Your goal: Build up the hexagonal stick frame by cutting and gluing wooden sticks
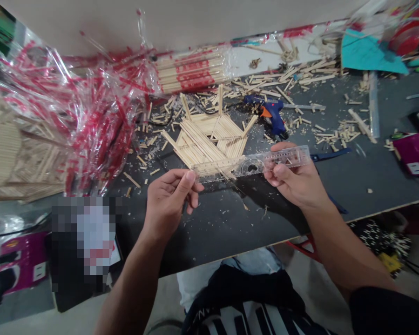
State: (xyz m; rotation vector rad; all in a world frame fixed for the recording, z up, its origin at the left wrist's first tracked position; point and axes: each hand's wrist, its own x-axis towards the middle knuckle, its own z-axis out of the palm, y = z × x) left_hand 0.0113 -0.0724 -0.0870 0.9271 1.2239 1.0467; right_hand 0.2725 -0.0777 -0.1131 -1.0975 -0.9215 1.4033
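Observation:
A clear plastic ruler (pixel 230 166) with cut-out shapes is held level above the near part of the table. My left hand (pixel 172 195) pinches its left end between thumb and fingers. Toward its other end, my right hand (pixel 295 179) grips the ruler with the thumb on the near face. Just beyond the ruler lies a six-sided piece built of thin wooden sticks (pixel 211 132), with short sticks poking out at its corners. The ruler partly covers the near edge of this piece. Behind it, to the right, rests a blue glue gun (pixel 274 114) with an orange trigger.
Red-and-clear plastic wrappers (pixel 101 107) pile up at the left, beside packed stick bundles (pixel 192 72). Cut stick bits (pixel 338 132) litter the dark table (pixel 230 232). A turquoise sheet (pixel 370 53) lies at the back right; a purple box (pixel 414 153) is at the right edge.

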